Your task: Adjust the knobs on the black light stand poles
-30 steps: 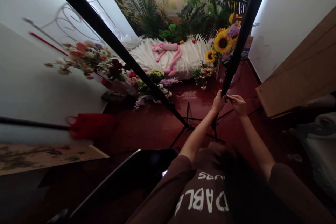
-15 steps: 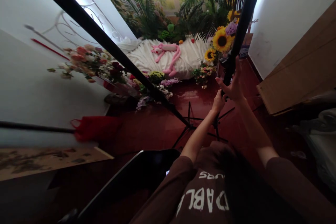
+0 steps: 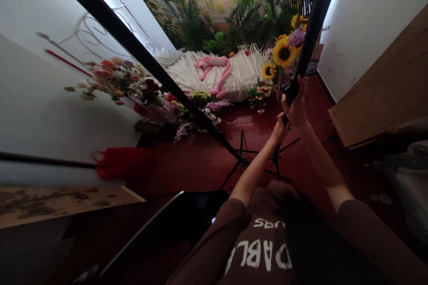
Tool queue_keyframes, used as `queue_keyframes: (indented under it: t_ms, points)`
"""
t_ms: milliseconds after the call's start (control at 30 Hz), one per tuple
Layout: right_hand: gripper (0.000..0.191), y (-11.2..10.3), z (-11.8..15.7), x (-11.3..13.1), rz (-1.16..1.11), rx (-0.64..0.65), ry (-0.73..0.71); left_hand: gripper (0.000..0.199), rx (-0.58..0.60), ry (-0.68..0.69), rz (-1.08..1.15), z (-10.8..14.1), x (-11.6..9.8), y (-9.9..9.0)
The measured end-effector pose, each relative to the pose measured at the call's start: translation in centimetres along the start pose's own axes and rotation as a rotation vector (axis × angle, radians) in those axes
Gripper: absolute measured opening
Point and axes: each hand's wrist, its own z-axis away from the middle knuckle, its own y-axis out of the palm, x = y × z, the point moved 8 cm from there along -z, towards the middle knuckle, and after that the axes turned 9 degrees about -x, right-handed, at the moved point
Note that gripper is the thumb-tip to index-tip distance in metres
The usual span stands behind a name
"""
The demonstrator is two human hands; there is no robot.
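Observation:
A black tripod stand (image 3: 312,31) rises on the right, from splayed legs on the floor to the top edge. Low on its pole, my left hand (image 3: 278,132) is closed round it. Just above, my right hand (image 3: 297,109) wraps the pole right below and against a black clamp collar (image 3: 291,89); part of the collar is hidden by its fingers. A second black pole (image 3: 133,53) slants from the upper left down to its own tripod legs (image 3: 241,156), apart from both hands.
Ahead, a pink plush toy (image 3: 217,67) lies on white cloth (image 3: 244,78), with sunflowers (image 3: 284,52) to the right and mixed flowers (image 3: 117,75) to the left. A red bag (image 3: 123,162) is at left. A dark flat panel (image 3: 180,213) lies close to my body; a wooden board (image 3: 377,89) stands right.
My right hand, spread with fingers apart beside the collar before, has closed round the pole. The left hand keeps its hold. The view has shifted slightly.

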Motion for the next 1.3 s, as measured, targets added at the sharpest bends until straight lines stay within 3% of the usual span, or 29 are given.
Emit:
queue_keyframes:
  t_ms: [267, 500, 633, 800, 933, 1100, 1300]
  points:
    - [0.06, 1.4, 5.9, -4.9, 0.142, 0.037, 0.092, 0.051, 0.058, 0.018, -0.047, -0.3, 0.7, 0.7]
    - [0.066, 1.2, 6.9, -5.4, 0.163, 0.04, 0.03, 0.057, 0.098, -0.041, -0.043, -0.1, 0.3, 0.5]
    - [0.07, -0.3, 7.5, -4.3, 0.103, 0.123, -0.056, 0.055, 0.065, -0.015, 0.012, 0.0, -0.6, 0.2]
    - [0.062, -3.7, 9.3, -4.6, 0.13, 0.132, -0.104, 0.055, 0.036, -0.087, -0.015, 0.1, -0.2, 0.0]
    - [0.057, -5.0, 10.9, -6.9, 0.16, 0.127, 0.007, 0.059, 0.029, -0.144, -0.072, 0.2, 0.5, 0.1]
    - [0.055, -4.3, 12.1, -9.0, 0.062, 0.141, 0.177, 0.062, 0.029, -0.156, -0.064, 0.1, 1.3, 0.4]
    - [0.048, -4.3, 11.5, -11.1, -0.006, -0.009, 0.444, 0.062, -0.017, -0.109, -0.009, -0.2, 1.2, 0.1]
